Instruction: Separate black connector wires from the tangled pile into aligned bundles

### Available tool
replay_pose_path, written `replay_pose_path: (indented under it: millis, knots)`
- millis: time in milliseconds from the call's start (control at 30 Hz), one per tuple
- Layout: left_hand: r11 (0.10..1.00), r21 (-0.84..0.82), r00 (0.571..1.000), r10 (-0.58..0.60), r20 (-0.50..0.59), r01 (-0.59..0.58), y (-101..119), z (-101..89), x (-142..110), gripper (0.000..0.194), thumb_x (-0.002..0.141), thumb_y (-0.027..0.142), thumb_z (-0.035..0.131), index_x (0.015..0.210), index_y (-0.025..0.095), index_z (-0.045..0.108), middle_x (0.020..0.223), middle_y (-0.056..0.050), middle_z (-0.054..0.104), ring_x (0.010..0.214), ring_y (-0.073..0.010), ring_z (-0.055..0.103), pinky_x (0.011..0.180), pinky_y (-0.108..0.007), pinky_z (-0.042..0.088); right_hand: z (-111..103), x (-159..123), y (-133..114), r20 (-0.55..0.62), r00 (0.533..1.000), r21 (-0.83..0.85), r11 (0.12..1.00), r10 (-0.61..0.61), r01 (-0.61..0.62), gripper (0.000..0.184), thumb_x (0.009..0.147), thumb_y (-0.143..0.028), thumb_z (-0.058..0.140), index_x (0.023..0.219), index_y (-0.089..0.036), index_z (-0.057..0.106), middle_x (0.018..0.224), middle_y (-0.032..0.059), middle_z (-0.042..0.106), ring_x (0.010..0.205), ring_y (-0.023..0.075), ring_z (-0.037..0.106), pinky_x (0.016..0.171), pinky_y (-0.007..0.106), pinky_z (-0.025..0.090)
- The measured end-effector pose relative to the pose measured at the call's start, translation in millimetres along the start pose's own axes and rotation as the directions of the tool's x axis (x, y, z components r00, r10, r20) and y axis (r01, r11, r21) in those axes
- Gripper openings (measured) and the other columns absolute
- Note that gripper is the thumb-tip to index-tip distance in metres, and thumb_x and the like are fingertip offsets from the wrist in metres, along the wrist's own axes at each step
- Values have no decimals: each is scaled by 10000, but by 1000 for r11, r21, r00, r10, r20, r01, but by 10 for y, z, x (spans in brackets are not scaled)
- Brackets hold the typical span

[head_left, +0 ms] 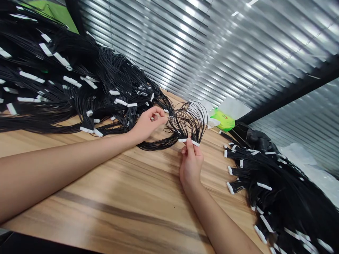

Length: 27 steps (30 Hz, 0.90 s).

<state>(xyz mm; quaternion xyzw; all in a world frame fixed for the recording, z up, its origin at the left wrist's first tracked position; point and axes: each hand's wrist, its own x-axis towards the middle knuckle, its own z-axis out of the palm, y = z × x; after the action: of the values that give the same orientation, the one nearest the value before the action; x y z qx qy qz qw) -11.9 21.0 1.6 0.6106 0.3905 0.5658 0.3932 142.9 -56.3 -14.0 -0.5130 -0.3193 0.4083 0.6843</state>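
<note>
My right hand pinches a long white connector between thumb and fingers, above the table. Many thin black wires rise from that connector, arch over in loops and run left along the tabletop as a bundle. Just left of the loops, my left hand has thumb and forefinger brought together at the end of a black wire. Its other fingers are curled. The wire's tip is too small to make out clearly.
A large heap of black wire harnesses with white connectors covers the left and back of the wooden table. Another harness pile lies along the right. A bright green package sits at the back, before a corrugated metal wall.
</note>
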Motion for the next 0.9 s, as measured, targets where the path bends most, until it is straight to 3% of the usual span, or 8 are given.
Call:
replay_pose_path:
  millis: [67,133,233,400,700,900]
  knots:
    - [967,164,980,188,67,-197,56,-1,-54,106,786,283,671,789,186,628,843,2,603,782,-125,513,746,-260,396,4,-6,-3,7,1000,13,1000,5,-5,323,679,-439,732,835,-170,642,645,-49,516,539,80,361,514,233,295]
    - [891,264,927,334,167,-369,97,-13,-95,117,816,317,663,808,201,667,880,-13,638,865,-149,546,820,-286,395,10,-15,-9,10,1000,14,1000,4,-4,303,683,-426,730,822,-173,641,678,-41,537,543,77,362,520,232,304]
    - [778,378,862,414,292,-501,107,-37,-124,158,859,366,619,861,234,706,893,-19,673,899,-164,576,839,-306,375,16,-26,-16,17,1000,3,1000,9,-9,291,681,-432,734,761,-176,620,671,-43,532,543,77,376,528,231,326]
    - [659,469,805,418,421,-588,90,-55,-137,210,918,367,535,939,275,723,911,-13,692,872,-155,587,761,-302,338,11,-27,-6,39,999,-32,999,4,-2,290,695,-446,721,754,-183,613,676,-42,542,546,80,391,536,234,337]
    - [526,504,729,504,464,-685,32,-79,-105,206,919,365,538,967,318,733,890,0,696,839,-142,589,726,-296,325,14,-12,9,32,999,-1,1000,11,-11,289,685,-427,739,756,-172,624,666,-40,547,548,74,383,533,224,324]
    - [519,509,727,510,461,-687,19,-91,-94,203,914,370,543,963,336,737,877,-8,684,816,-138,584,702,-281,331,16,-11,3,53,998,21,999,27,-28,276,694,-418,738,773,-175,632,690,-39,557,546,72,374,531,223,314]
